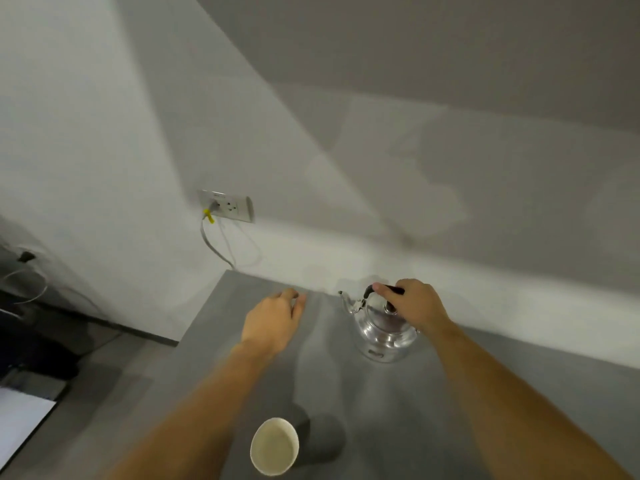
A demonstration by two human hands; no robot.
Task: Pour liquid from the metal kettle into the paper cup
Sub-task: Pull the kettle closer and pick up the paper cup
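A shiny metal kettle (382,332) stands on the grey table (398,403) near the wall, its spout pointing left. My right hand (417,304) is closed around its black handle on top. A white paper cup (274,446) stands upright near the table's front edge, between my two forearms, and looks empty inside. My left hand (273,322) hovers palm down over the table, left of the kettle, fingers loosely spread and holding nothing.
A white wall runs along the back of the table. A wall socket (227,206) with a plugged cable and a yellow tie sits above the table's left corner. Dark equipment and cables (24,306) lie on the floor at left.
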